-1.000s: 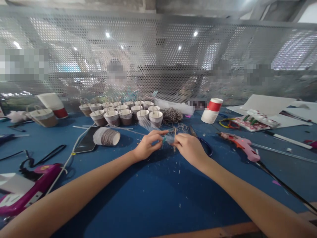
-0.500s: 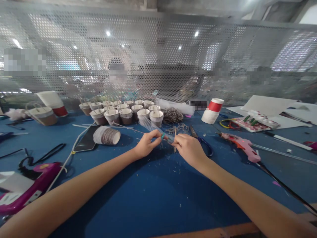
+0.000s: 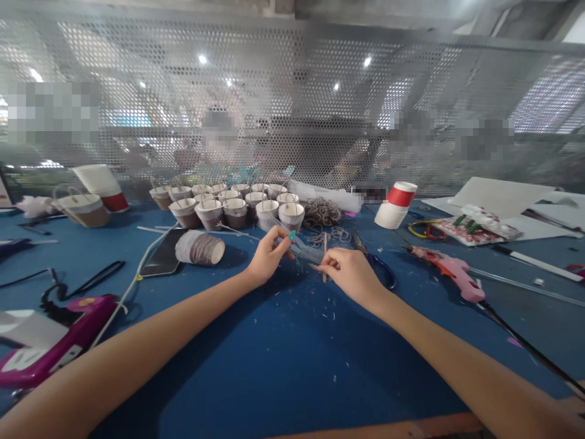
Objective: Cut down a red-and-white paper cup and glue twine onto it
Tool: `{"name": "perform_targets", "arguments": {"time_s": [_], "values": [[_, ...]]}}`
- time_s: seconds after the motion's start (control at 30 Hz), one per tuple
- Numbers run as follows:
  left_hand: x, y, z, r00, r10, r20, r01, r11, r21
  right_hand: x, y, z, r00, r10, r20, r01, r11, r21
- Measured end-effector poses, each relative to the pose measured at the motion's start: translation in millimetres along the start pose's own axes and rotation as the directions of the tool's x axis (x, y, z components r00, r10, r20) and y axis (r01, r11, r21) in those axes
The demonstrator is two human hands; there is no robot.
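The left hand (image 3: 267, 256) has drawn slightly away from the right hand (image 3: 355, 275) since the earlier frame. Translucent mesh (image 3: 307, 250) lies between them, left grip clamped on it, probably to keep it spread; right grip together, contents indistinguishable. Cups (image 3: 291, 217) bound the rear, scissors (image 3: 382, 272) the right; bare tabletop (image 3: 292, 366) extends toward its near edge.

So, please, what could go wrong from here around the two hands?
The right hand is beside the scissors; it might brush them. The pink glue gun points towards that hand and shows a red light, so its tip may be hot. The cup lying on its side could roll.
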State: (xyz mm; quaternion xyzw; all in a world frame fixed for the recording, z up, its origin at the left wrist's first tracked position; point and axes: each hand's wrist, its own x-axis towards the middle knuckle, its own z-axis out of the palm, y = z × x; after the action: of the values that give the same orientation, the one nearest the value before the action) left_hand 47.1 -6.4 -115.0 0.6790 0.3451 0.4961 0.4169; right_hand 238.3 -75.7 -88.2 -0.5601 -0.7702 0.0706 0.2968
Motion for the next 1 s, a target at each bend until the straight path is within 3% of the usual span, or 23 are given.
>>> {"name": "perform_targets", "arguments": {"time_s": [0.1, 0.2, 0.27, 0.33, 0.43, 0.53, 0.67, 0.8, 0.87, 1.0], "values": [[-1, -3, -3.2, 0.985, 0.026, -0.172, -0.006, 0.993, 0.119, 4, 10, -2, 0.998, 0.009, -0.061, -0.007, 0.999, 0.033], [-5, 0, -7.4, 0.914, 0.282, -0.292, -0.12, 0.875, 0.469, 9, 22, -5, 0.989, -0.019, -0.148, 0.018, 1.0, -0.008], [-10, 4, -9.8, 0.863, 0.469, -0.186, -0.227, 0.69, 0.687, 12, 28, -8, 0.98, -0.052, -0.192, 0.045, 0.998, -0.041], [-13, 8, -11.3, 0.82, 0.568, 0.068, -0.38, 0.454, 0.806, 14, 33, -11, 0.974, -0.091, -0.209, 0.074, 0.993, -0.087], [-15, 11, -10.6, 0.737, 0.563, 0.374, -0.535, 0.147, 0.832, 16, 38, -18, 0.968, -0.14, -0.208, 0.105, 0.98, -0.168], [-14, 13, -7.3, 0.742, 0.503, 0.443, -0.517, 0.01, 0.856, 17, 42, -23, 0.958, -0.16, -0.237, 0.116, 0.975, -0.188], [-12, 12, -4.9, 0.803, 0.354, 0.479, -0.505, -0.022, 0.863, 17, 44, -23, 0.931, -0.19, -0.313, 0.139, 0.974, -0.179], [-11, 9, -6.7, 0.828, 0.303, 0.472, -0.505, 0.038, 0.862, 16, 39, -21, 0.925, -0.231, -0.301, 0.182, 0.966, -0.182], [-11, 7, -8.2, 0.862, 0.287, 0.419, -0.458, 0.084, 0.885, 15, 34, -20, 0.908, -0.234, -0.347, 0.164, 0.961, -0.221], [-10, 1, -10.7, 0.943, 0.232, 0.238, -0.278, 0.16, 0.947, 9, 25, -17, 0.886, -0.07, -0.459, -0.146, 0.897, -0.418]]}}
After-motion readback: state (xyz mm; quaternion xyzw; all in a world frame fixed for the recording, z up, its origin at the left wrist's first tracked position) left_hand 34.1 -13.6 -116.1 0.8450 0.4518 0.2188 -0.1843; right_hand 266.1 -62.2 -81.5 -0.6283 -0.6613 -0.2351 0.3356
